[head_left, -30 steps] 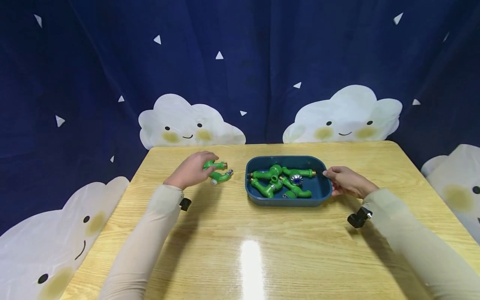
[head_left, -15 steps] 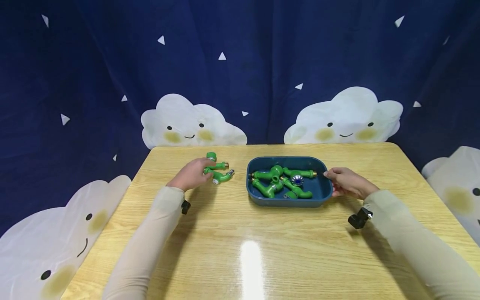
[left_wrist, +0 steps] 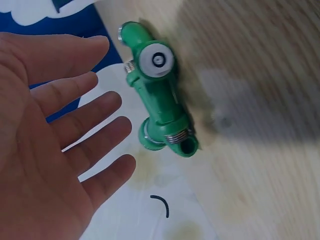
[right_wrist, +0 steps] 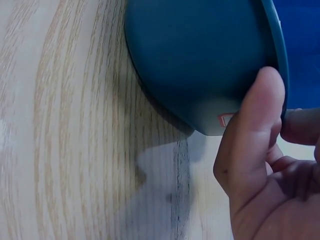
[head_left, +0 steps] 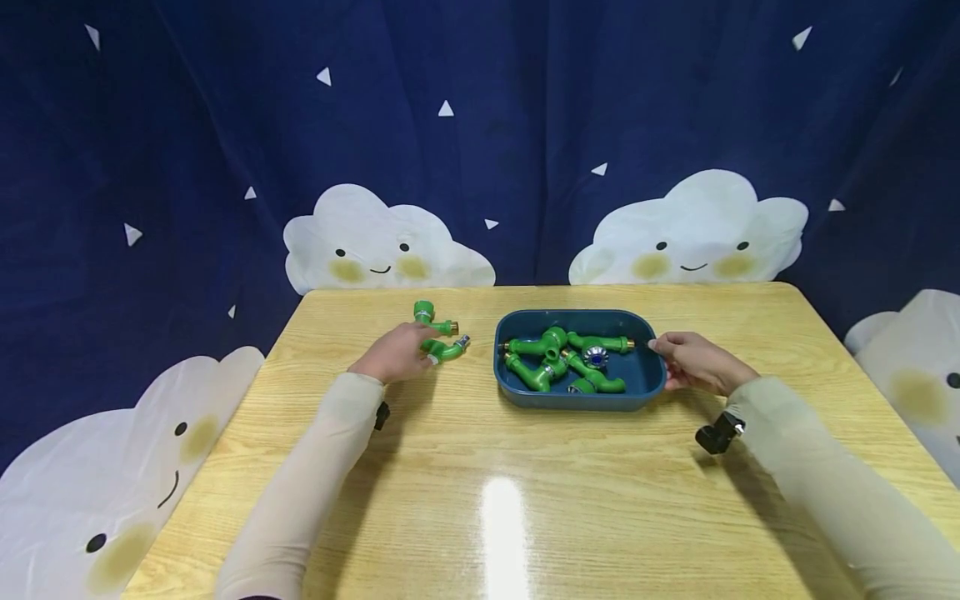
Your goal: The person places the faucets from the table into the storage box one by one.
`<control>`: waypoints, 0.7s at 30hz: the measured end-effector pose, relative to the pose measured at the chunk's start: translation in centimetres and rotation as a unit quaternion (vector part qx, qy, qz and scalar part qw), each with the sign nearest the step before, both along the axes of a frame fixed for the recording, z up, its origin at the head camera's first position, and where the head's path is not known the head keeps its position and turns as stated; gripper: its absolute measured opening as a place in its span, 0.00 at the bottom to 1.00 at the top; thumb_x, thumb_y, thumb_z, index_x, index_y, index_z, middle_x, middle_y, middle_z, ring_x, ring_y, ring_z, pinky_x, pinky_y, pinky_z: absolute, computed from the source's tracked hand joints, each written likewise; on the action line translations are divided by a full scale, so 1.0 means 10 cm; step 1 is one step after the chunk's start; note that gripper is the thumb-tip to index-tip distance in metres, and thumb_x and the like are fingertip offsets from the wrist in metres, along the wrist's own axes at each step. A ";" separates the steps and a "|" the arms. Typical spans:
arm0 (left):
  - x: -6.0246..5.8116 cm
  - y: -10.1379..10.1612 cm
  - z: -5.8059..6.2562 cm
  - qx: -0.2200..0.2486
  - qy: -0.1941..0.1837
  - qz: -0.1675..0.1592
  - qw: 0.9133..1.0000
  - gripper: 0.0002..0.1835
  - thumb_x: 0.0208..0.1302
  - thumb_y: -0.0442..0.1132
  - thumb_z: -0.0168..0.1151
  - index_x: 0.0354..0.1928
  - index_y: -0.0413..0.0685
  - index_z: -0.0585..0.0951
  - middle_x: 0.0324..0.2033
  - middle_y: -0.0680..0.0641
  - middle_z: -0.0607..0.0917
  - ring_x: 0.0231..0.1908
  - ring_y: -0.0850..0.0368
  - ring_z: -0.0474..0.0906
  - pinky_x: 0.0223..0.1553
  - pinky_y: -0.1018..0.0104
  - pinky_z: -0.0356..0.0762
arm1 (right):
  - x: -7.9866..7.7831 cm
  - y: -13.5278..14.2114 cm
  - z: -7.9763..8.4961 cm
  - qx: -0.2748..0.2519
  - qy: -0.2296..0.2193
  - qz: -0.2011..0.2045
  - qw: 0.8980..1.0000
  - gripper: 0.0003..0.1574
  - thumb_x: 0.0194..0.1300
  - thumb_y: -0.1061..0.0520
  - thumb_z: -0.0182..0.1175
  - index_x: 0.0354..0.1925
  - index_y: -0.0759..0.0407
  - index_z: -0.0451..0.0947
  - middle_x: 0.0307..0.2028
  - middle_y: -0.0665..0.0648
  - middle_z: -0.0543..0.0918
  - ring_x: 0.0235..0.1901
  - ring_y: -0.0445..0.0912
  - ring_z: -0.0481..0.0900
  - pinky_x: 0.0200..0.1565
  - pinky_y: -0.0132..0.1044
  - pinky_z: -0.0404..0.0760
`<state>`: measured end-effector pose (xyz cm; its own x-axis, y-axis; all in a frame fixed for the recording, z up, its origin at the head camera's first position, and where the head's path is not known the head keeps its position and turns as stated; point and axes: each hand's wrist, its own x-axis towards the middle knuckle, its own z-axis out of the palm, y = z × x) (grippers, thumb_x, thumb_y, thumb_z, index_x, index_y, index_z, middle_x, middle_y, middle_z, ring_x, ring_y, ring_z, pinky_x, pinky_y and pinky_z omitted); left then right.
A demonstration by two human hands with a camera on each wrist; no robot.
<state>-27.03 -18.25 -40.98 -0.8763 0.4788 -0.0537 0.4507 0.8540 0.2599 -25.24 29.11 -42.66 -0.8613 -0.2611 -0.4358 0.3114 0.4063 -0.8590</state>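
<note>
The left hand (head_left: 393, 352) is just beside two green taps on the table (head_left: 420, 500). Its fingers are outstretched and released, holding nothing; the left wrist view shows a gap between the fingertips and the taps. The far tap (head_left: 423, 311) has a brass end, while the near tap (head_left: 450, 351) has a silver-tipped curved spout pointing toward the blue tub (head_left: 581, 402). From the head view it is hard to tell whether the two taps touch, since the hand partly covers them.

The right hand (head_left: 693, 363) pinches the rim at the tub's right end, its fingers grasping the wall. Several green taps (head_left: 534, 348) lie jumbled inside the tub, along with a silver knob (head_left: 596, 357) with a blue centre. Behind the table hangs a dark blue curtain (head_left: 525, 108) with smiling white clouds (head_left: 390, 237).
</note>
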 end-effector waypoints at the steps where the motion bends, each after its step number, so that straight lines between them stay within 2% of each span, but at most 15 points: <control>1: 0.00 0.01 -0.01 -0.003 0.003 -0.002 1.000 0.27 0.64 0.36 0.64 0.66 0.42 0.75 0.65 0.36 0.75 0.65 0.38 0.73 0.67 0.46 0.71 | 0.00 0.00 0.00 0.000 0.000 0.000 1.000 0.17 0.80 0.51 0.41 0.38 0.62 0.66 0.25 0.50 0.74 0.23 0.39 0.78 0.31 0.33 0.85; 7: -0.03 0.01 -0.07 -0.018 0.033 -0.017 0.999 0.27 0.63 0.35 0.64 0.65 0.42 0.76 0.63 0.38 0.78 0.62 0.40 0.76 0.63 0.47 0.75 | -0.01 0.00 0.00 0.005 -0.002 0.000 1.000 0.18 0.80 0.51 0.40 0.40 0.63 0.66 0.25 0.50 0.74 0.23 0.39 0.78 0.30 0.33 0.84; 10: -0.05 0.02 -0.08 -0.025 0.035 -0.016 0.999 0.26 0.62 0.33 0.63 0.65 0.42 0.76 0.63 0.39 0.78 0.62 0.41 0.76 0.62 0.48 0.76 | -0.02 0.00 0.01 0.008 -0.002 -0.001 1.000 0.18 0.80 0.51 0.39 0.41 0.64 0.66 0.25 0.50 0.73 0.23 0.39 0.77 0.30 0.32 0.84; 21: -0.17 0.08 -0.18 -0.078 -0.013 0.003 0.997 0.29 0.62 0.33 0.61 0.67 0.47 0.74 0.68 0.40 0.73 0.67 0.40 0.70 0.62 0.47 0.75 | 0.00 0.00 -0.01 0.002 -0.004 -0.003 1.000 0.17 0.80 0.51 0.40 0.38 0.62 0.66 0.24 0.49 0.74 0.21 0.38 0.77 0.28 0.31 0.83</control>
